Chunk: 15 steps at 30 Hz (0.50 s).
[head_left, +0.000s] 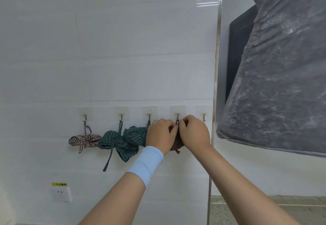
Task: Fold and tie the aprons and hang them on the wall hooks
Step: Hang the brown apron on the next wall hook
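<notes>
Maroon apron (177,143), mostly hidden, pinched by both hands' fingers (173,129) at its hook (177,117).

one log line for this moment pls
stage: hanging | both hands: left hand, right hand on dark red apron at fourth hook | fifth hook free

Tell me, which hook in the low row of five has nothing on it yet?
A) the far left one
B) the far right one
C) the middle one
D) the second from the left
B: the far right hook is bare, while three bundles hang to the left and both hands, left hand and right hand, work a dark red apron at the fourth.
</notes>
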{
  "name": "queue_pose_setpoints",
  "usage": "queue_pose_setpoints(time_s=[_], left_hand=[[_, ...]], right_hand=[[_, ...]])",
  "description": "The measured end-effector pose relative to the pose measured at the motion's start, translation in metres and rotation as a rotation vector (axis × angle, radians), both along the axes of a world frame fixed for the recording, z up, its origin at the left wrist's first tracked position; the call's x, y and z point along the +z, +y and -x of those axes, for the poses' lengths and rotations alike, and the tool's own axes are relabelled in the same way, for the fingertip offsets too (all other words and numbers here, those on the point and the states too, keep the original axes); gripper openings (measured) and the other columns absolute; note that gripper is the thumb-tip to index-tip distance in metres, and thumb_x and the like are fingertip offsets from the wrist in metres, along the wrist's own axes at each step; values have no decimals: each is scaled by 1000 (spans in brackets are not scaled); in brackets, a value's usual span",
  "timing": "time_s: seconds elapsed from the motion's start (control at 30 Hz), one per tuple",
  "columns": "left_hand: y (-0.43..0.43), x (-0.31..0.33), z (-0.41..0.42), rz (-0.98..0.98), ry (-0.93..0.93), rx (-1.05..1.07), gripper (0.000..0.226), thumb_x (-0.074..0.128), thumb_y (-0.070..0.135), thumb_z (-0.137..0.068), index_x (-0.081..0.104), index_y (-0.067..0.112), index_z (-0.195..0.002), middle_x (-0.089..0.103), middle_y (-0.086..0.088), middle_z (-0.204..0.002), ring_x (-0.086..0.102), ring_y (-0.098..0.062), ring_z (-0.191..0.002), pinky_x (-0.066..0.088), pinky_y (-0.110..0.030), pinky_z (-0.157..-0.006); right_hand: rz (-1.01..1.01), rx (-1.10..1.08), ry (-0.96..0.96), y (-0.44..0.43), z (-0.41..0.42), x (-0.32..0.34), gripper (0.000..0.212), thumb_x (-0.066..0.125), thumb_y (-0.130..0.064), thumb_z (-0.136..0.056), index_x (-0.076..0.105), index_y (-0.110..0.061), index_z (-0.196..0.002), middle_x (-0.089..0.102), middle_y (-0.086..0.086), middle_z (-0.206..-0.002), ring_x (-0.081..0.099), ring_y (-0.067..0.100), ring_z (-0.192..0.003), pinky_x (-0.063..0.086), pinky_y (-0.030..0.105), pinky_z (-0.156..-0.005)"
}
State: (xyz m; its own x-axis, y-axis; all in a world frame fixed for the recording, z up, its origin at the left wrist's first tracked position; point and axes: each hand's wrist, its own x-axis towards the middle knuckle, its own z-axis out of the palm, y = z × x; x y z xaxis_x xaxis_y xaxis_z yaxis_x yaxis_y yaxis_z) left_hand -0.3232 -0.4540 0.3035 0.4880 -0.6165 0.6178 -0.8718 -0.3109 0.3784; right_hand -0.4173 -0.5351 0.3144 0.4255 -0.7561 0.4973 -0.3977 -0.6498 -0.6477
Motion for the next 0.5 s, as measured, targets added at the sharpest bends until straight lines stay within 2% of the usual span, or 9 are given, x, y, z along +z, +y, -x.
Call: queue_pose_setpoints(time_s=[0.03,0.1,0.23,0.4,0.5], left_hand=[[4,-4,-3,-23,-130,29,30,46,43,-97,71,28,-97,66,7,-96,54,-19,-94,41,-37,-90],[10,-9,-8,-61,-238,18,32,41,44,-98,70,31,-101,65,9,-101,52,-19,-99,37,-37,-92],[18,-16,-12,-147,-280,-52,31,41,41,-98,62,31,-118,60,11,-117,48,-17,-111,34,-35,-98],[31,-15,-8,-227,-259,-103,44,42,44,-98,44,33,-141,48,11,-141,40,-17,-129,24,-35,-109],[47,-11,-10,-187,-235,-138,52,43,46,-98,35,32,-148,39,8,-151,31,-17,-139,20,-37,-116]], right_hand=[[81,0,-73,2,1,-11,20,49,-27,-98,65,-15,-98,58,-2,-94,58,20,-87,42,31,-64],[254,-9,-148,5,3,-32,19,52,-24,-97,67,-13,-102,57,1,-103,53,21,-95,46,35,-74],[556,-39,20,3,6,-61,26,49,-27,-92,66,-15,-107,58,3,-108,52,25,-100,42,38,-83],[531,-72,214,10,16,-51,39,41,-36,-91,62,-19,-119,56,1,-118,51,25,-111,41,42,-91],[532,-95,249,15,22,-40,42,44,-38,-92,60,-20,-126,56,4,-128,51,28,-119,40,46,-97]])
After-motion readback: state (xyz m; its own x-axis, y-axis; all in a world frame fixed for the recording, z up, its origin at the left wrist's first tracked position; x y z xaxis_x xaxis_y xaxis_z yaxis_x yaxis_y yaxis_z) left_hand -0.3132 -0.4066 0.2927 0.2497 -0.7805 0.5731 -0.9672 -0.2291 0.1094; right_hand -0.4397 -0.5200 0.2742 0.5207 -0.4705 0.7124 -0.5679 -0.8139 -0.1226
